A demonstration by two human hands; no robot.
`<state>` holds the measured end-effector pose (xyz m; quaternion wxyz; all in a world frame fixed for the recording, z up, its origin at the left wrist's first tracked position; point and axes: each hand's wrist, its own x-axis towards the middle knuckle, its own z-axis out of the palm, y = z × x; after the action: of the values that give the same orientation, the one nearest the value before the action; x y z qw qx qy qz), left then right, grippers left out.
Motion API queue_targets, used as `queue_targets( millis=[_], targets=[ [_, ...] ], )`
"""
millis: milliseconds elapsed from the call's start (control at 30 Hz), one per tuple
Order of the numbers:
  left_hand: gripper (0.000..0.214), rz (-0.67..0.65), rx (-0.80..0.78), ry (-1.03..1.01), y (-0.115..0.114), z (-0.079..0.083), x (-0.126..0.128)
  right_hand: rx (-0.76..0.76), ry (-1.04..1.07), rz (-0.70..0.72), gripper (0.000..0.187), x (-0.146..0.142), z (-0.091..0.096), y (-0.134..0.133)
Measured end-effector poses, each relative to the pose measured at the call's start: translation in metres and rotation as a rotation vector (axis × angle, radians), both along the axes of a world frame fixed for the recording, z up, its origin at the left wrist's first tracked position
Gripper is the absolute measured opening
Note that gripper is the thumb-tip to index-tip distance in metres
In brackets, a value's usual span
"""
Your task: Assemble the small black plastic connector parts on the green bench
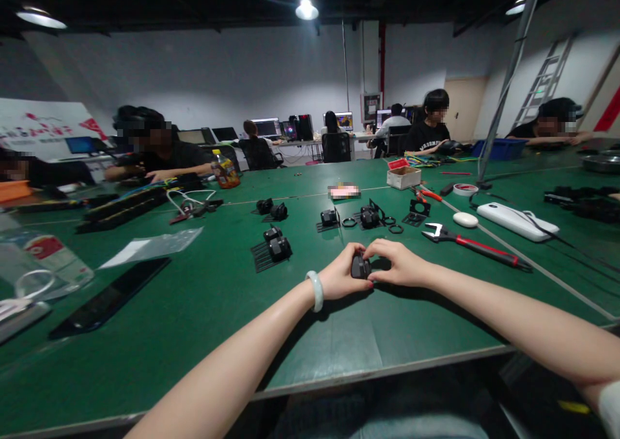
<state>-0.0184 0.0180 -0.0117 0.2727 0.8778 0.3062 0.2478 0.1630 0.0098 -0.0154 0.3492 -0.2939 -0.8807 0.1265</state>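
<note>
Between my two hands, just above the green table [194,336], is a small black boxy camera-like part [359,266]. My left hand [341,272], with a pale bangle at the wrist, closes on its left side. From the right, the fingertips of my right hand [394,263] pinch the same part. Beyond my hands lie similar black parts on slotted brackets [329,218], another such assembly [371,215] and black rings [396,228]. To the left rests one more black bracket assembly [278,248]. An adjustable wrench [475,246] with red-and-black handle lies right of my right hand.
A dark phone [111,296] and plastic bag [150,245] lie at left. At right are a white power bank [516,221] with a cable, a white oval object [465,219] and a small box [403,177]. A metal pole [508,77] rises behind. Several people sit around.
</note>
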Motion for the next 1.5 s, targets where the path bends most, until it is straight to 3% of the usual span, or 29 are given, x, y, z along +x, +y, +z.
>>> queue_targets(
  millis=[1067,1500],
  targets=[
    [0.053,0.029,-0.026,0.012,-0.0031,0.0026,-0.0007,-0.019,0.05,-0.068,0.028,-0.0019,0.0002,-0.0013],
    [0.054,0.033,-0.003,0.019,-0.0004,-0.0007,-0.0003,-0.127,0.056,-0.055,0.026,0.0001,-0.0003,0.0032]
  ],
)
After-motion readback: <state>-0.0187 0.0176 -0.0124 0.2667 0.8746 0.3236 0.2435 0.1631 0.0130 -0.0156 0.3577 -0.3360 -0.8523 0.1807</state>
